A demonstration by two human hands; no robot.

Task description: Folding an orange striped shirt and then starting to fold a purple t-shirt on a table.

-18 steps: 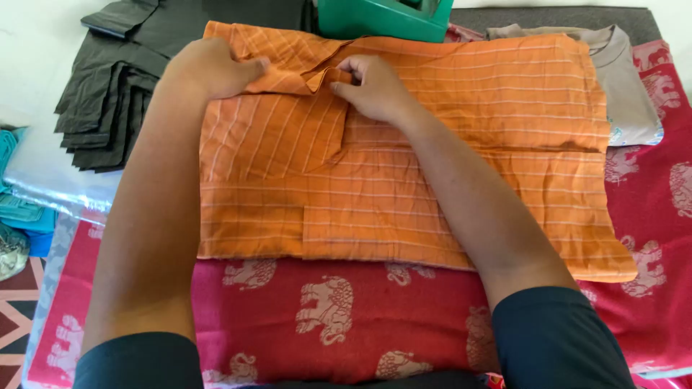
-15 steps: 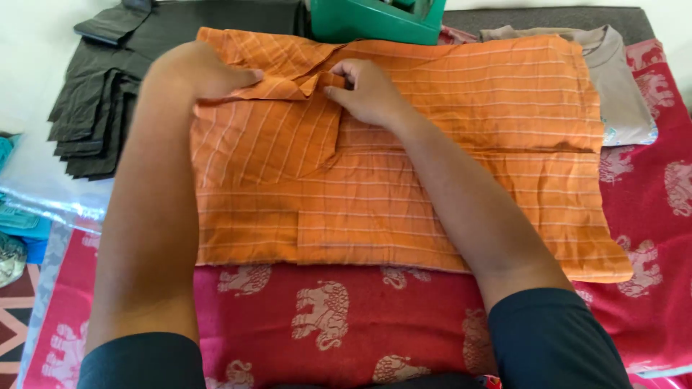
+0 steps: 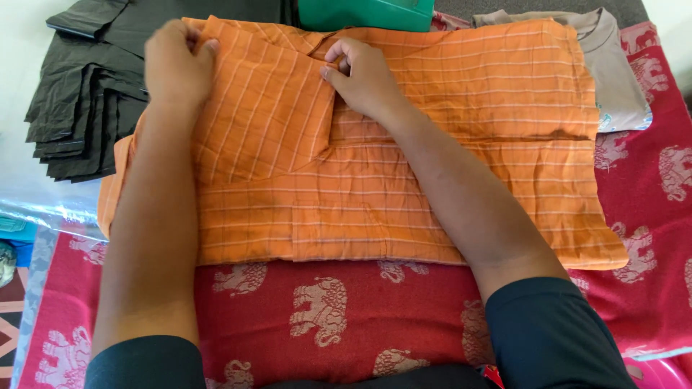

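Two hands work an orange checked shirt [image 3: 432, 180] spread on a red elephant-print cloth [image 3: 324, 310]. Far left, a stack of folded dark garments [image 3: 79, 108] lies just beside the shirt's left edge. The left hand [image 3: 176, 68] grips the shirt's upper left corner, fingers closed on the fabric. The right hand [image 3: 364, 75] pinches the folded flap's edge near the collar. A green box [image 3: 367, 13] touches the top edge; a grey garment [image 3: 620, 79] peeks out at right.
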